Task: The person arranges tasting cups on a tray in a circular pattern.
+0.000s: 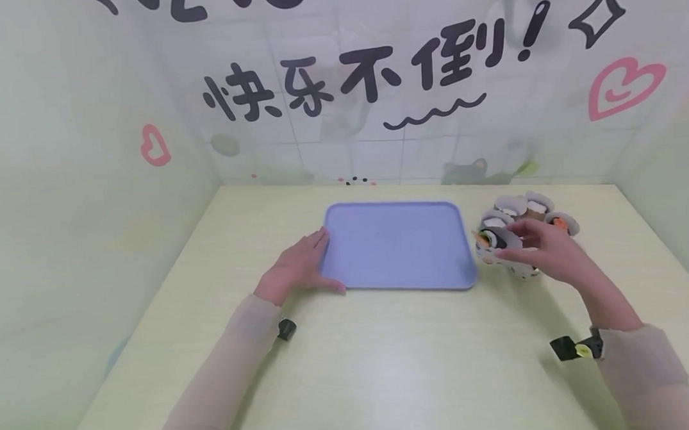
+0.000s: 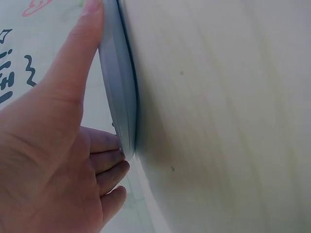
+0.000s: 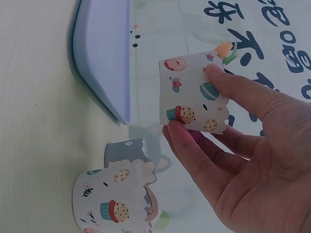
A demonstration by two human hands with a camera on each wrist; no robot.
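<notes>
A shallow lavender tray [image 1: 398, 248] lies flat on the table. My left hand [image 1: 300, 265] rests against its left end, fingers along the side and thumb at the near corner; the left wrist view shows the tray's rim [image 2: 118, 82] between thumb and fingers, which are not curled round it. With thumb and fingertips, my right hand [image 1: 554, 247] pinches a printed paper baking cup [image 3: 187, 97] just right of the tray. Inside that cup sits what looks like a sushi roll [image 1: 490, 239], with white rice and an orange piece. The held cup is raised and tilted.
Several similar paper cups [image 3: 114, 201] stand grouped on the table under and behind my right hand, some with white or orange food showing. The light wooden tabletop [image 1: 374, 361] ends at a back wall sheet [image 1: 342, 154] with black lettering.
</notes>
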